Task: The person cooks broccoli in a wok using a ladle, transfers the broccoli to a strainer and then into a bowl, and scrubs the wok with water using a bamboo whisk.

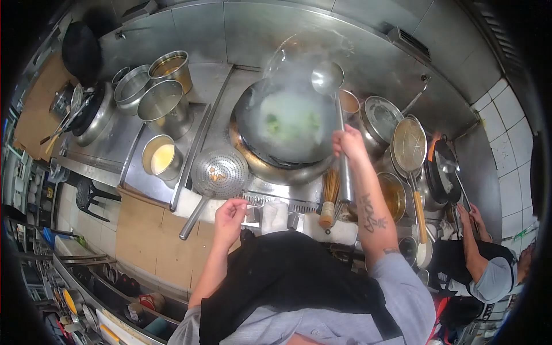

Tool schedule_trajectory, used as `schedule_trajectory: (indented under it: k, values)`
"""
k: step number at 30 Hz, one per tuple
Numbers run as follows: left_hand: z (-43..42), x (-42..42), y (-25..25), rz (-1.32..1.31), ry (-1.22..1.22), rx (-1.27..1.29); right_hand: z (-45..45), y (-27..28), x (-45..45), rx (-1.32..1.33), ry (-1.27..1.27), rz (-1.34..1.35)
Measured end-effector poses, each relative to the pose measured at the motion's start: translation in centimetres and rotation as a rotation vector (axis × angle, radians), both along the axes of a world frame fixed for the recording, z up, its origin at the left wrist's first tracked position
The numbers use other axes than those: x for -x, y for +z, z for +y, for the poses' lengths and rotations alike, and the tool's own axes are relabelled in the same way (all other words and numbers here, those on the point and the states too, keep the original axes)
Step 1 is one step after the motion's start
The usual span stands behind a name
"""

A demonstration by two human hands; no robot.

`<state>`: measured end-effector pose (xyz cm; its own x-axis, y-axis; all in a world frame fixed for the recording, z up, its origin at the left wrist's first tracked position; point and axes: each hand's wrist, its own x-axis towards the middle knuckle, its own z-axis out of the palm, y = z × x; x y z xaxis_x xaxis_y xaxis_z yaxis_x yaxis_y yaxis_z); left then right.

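My right hand [349,144] is wrapped around the long handle of a steel ladle [328,78], its bowl raised over the back right of the wok. Steam rises from the wok [248,123], which holds cloudy liquid and some blurred green pieces. At the front edge of the stove, my left hand [231,216] is closed in a pinch beside a small metal fitting [253,214]; what the fingers hold is too small to make out. A perforated strainer [219,172] with bits of food in it lies close to that hand. Near my right forearm is a bamboo brush [329,195].
Steel pots [165,106] and a container of yellow liquid [163,158] stand at left. A mesh skimmer [409,146] lies over pots at right. Further right, a co-worker's hands [468,215] are near another wok [443,172]. A folded white cloth [275,217] lies in front of me.
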<state>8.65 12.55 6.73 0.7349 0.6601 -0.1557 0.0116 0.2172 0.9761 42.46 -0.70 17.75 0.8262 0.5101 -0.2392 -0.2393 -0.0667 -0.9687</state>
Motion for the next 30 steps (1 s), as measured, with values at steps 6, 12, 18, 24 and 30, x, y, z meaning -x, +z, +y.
schedule_trajectory:
  k: [6, 12, 18, 24, 30]
  values:
    - [-0.2, -0.8, -1.3, 0.013, -0.047, 0.059, -8.8, -3.2, 2.8, 0.119, 0.149, -0.005]
    - [0.4, -3.2, -0.4, 0.046, -0.208, 0.041, -12.0, -3.6, 9.0, 0.403, 0.104, -0.081]
    - [0.3, -4.7, 0.0, 0.084, -0.230, 0.010, -11.8, -2.0, 10.5, 0.203, 0.265, 0.212]
    - [-0.9, -4.2, -0.3, 0.086, -0.232, 0.051, -8.1, -2.8, 3.6, -0.300, 0.480, 0.674]
    - [-2.0, -3.5, 0.0, 0.023, -0.212, 0.031, -0.3, -2.9, -0.6, -0.296, 0.142, 0.413]
